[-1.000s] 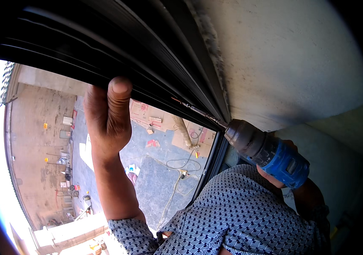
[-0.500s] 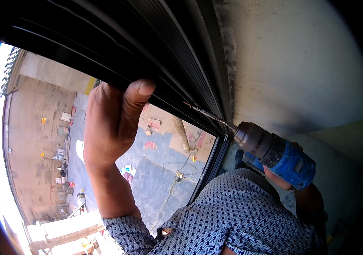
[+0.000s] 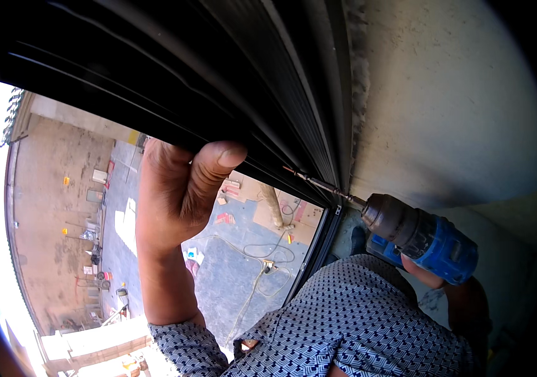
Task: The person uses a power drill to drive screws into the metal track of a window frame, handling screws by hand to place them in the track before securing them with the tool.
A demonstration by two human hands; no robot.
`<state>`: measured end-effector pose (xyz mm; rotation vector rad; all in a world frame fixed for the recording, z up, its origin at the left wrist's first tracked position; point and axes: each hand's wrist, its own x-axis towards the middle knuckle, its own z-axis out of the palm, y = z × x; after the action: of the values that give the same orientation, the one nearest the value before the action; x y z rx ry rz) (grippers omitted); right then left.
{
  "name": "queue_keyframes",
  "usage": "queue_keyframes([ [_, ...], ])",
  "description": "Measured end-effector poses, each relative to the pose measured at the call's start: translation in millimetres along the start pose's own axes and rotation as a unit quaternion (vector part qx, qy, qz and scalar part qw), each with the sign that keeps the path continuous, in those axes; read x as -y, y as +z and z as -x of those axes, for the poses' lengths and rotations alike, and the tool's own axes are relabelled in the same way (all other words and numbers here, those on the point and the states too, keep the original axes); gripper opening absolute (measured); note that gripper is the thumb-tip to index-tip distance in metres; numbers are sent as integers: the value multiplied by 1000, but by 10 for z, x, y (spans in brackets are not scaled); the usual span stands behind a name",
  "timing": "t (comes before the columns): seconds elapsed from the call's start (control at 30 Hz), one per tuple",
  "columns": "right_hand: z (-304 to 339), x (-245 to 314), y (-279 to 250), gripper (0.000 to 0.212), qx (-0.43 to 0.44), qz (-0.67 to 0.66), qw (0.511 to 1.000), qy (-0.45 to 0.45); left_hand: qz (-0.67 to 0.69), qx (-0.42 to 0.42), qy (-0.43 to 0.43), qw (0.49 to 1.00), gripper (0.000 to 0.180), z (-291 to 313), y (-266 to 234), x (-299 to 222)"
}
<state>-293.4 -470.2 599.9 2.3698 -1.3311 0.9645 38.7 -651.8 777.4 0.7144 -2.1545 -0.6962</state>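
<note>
A dark window frame [image 3: 180, 119] with ribbed tracks crosses the upper part of the view. My left hand [image 3: 177, 195] is closed on its lower edge, thumb on the near face and the other fingers hidden behind. To the right, my right hand [image 3: 422, 271] holds a blue cordless drill [image 3: 450, 251], its handle partly hidden. From the grey chuck a long thin bit [image 3: 325, 184] points up and left toward the frame. Its reddish tip lies close to the tracks; whether it touches them I cannot tell.
A pale plastered wall [image 3: 444, 94] rises along the right of the frame. Through the opening, far below, is a grey yard [image 3: 224, 276] with cables, flattened cardboard and scattered items. A brown wall [image 3: 61, 207] bounds the yard at left. My shoe [image 3: 358, 240] shows beside the drill.
My left hand, the drill and the frame's right-hand end all appear slightly farther right and lower. Both hands keep their hold.
</note>
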Motion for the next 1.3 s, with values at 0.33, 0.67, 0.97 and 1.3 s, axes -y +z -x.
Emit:
queue_keyframes([
  [0.33, -194, -26, -107, 29, 32, -122, 989, 72, 41, 1, -31, 999, 26, -24, -6, 30],
  [0.67, 32, -110, -33, 26, 112, -297, 941, 119, 14, -3, -35, 999, 25, 2, -36, 10],
  [0.97, -30, -172, -62, 30, 133, -453, 862, 184, 13, 4, -25, 1000, 25, -23, -31, -7],
  [1.3, 217, -177, -34, 26, 141, -371, 867, 301, 1, 2, -31, 1000, 24, -13, -28, -23],
])
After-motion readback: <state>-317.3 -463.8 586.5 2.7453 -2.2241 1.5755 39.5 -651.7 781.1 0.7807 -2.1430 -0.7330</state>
